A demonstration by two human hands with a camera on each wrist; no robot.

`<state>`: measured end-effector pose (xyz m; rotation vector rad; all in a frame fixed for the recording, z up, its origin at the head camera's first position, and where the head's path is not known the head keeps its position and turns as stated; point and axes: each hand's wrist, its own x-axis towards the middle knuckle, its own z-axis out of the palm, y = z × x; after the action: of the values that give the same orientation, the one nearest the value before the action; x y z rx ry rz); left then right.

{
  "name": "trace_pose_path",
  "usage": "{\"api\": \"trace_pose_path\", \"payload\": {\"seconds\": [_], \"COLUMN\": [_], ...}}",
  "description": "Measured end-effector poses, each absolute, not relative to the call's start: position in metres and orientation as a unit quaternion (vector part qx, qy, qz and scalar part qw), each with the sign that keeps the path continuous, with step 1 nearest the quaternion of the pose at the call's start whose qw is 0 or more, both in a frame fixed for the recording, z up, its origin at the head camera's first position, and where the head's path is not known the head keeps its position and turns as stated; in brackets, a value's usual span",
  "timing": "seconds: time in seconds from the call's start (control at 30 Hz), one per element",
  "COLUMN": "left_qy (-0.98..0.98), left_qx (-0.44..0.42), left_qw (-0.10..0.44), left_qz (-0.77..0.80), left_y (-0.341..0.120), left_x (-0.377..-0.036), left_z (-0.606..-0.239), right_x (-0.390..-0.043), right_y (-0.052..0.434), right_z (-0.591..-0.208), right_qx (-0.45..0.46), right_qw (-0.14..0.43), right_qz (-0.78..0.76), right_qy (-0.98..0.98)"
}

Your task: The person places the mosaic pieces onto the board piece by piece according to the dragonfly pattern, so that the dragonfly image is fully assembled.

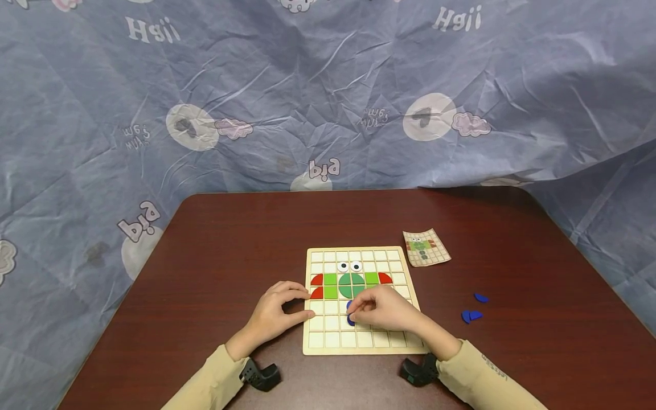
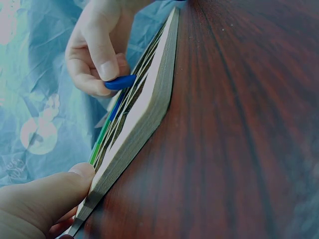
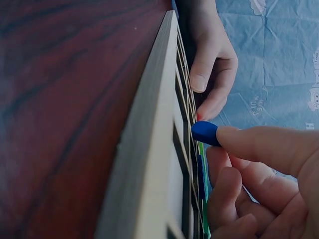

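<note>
My right hand pinches a small blue piece between thumb and fingers, just over the lower middle of a pale wooden grid board. Another blue piece lies on the grid, partly hidden by that hand. My left hand rests at the board's left edge, its thumb and fingers touching the rim. Above the blue pieces, green quarter-circles form a round shape. Light green squares, red quarter pieces and two eye discs sit around it.
Several loose blue pieces lie on the dark red table, right of the board. A pattern card with a similar picture lies beyond the board's right corner. A blue-grey printed cloth hangs behind the table.
</note>
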<state>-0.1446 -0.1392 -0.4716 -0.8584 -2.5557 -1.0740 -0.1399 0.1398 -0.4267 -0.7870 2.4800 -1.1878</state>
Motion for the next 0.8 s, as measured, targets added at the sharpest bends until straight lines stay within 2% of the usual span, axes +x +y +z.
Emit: {"api": "trace_pose_path", "payload": {"seconds": [0.3,0.8], "left_qy": [-0.875,-0.873], "left_qx": [-0.294,-0.295], "left_qw": [0.121,0.12], "left_qz": [-0.365,-0.369], "left_y": [-0.139,-0.1385], "left_x": [-0.1444,-0.1444], "left_z": [-0.4712,-0.471], "right_x": [-0.1385,-0.1383], "right_y": [0.1385,0.1388], "right_z": [-0.4272,-0.4284], "right_qx": [-0.288,-0.289], "right_qw": [0.142,0.11], "right_qz": [-0.4,-0.376], "right_qy": [0.858,0.874]}}
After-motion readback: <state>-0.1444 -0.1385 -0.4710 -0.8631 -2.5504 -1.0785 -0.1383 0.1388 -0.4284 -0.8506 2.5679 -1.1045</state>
